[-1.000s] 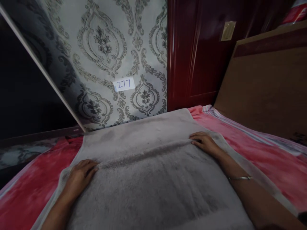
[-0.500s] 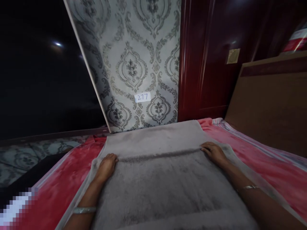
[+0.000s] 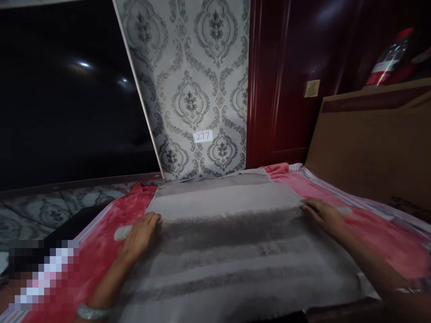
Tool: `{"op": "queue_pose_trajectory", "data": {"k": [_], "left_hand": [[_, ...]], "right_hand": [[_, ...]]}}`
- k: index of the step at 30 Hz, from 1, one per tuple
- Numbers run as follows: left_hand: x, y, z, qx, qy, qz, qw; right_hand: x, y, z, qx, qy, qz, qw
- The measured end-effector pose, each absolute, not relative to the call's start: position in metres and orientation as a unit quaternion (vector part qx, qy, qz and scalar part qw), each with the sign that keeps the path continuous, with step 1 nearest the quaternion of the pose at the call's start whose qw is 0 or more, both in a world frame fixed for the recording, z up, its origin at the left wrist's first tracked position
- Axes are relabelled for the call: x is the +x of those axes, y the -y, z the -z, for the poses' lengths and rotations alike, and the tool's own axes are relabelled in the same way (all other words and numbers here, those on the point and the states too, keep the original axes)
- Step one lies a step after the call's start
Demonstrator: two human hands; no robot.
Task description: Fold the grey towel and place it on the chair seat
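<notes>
A grey plush cloth [image 3: 222, 264] lies spread in front of me, with a fold running across it between my hands. At the fold's left end, my left hand [image 3: 141, 233] is closed on the cloth's edge. Opposite it, my right hand [image 3: 321, 216] pinches the right edge, thumb and fingers together. Pale rounded ends of cloth stick out beside both hands. Under the grey cloth lies a red and pink plush blanket [image 3: 367, 233] with a striped border.
A large dark screen [image 3: 67, 98] stands at the left. Behind the cloth is a patterned wall [image 3: 188, 49] with a paper label [image 3: 203, 136] reading 277. To the right are a dark red panel [image 3: 286, 67], a cardboard box [image 3: 370, 148] and a plastic bottle [image 3: 387, 63] on top of it.
My hands have moved farther apart, the right one outward. Pale rounded ends now show beside both hands, and more bands cross the cloth's near part. The view has shifted slightly.
</notes>
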State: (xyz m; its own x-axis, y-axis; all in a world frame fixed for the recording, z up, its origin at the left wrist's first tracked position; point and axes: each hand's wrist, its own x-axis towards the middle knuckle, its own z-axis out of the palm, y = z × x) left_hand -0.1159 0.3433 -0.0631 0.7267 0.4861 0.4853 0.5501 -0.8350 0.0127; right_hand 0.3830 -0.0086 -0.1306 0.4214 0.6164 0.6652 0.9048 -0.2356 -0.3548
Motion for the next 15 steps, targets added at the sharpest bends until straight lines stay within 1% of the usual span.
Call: {"op": "queue_pose_trajectory", "data": {"k": [4, 8, 12, 15], "left_hand": [[-0.143, -0.319, 0.074, -0.939, 0.247, 0.226, 0.084], [-0.165, -0.304, 0.101, -0.948, 0.211, 0.208, 0.114], [-0.179, -0.299, 0.133, -0.947, 0.159, 0.235, 0.149], [-0.185, -0.298, 0.145, -0.941, 0.141, 0.252, 0.179]], "right_hand": [[0.356, 0.046, 0.148, -0.763, 0.491, 0.188, 0.376], [0.339, 0.069, 0.169, -0.769, 0.494, 0.166, 0.371], [0.333, 0.076, 0.19, -0.774, 0.497, 0.16, 0.359], [0.337, 0.079, 0.202, -0.779, 0.501, 0.16, 0.341]]}}
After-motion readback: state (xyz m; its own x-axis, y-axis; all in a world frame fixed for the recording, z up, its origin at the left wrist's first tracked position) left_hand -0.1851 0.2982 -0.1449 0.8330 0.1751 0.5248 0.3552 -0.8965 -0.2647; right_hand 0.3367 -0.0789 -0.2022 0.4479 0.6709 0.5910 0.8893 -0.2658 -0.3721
